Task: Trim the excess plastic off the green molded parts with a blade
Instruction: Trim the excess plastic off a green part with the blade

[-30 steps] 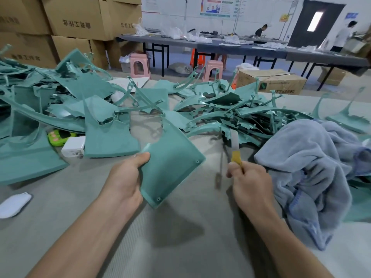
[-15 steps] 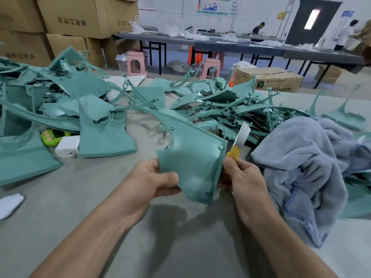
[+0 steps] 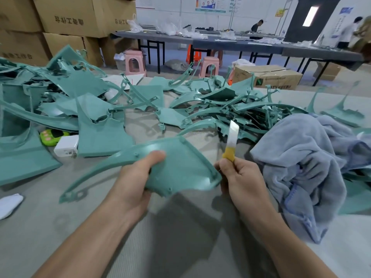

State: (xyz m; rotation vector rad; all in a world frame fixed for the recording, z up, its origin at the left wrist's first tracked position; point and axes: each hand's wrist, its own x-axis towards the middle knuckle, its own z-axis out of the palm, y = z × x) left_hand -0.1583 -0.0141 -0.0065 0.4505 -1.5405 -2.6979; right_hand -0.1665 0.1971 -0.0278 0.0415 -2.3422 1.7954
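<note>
Green part (image 3: 180, 163): I hold it lifted off the table (image 3: 180, 247), in front of me and between my two hands, with its broad panel lying nearly flat.
Long axis: it runs from the broad panel at the right to the thin curved arm, which tapers to a tip at the lower left, toward my left side.
Left hand (image 3: 134, 185): my thumb lies on top of the panel and my fingers go under it, out of sight; this hand grips the part.
Right hand (image 3: 243, 177): it is closed round the yellow handle of the blade (image 3: 231, 141), just beside the panel's right corner.
Blade direction: nearly upright, tip up and leaning slightly right.
Behind: a pile of green parts (image 3: 230, 109) on the table, and a grey-blue towel (image 3: 311, 157) at my right.
</note>
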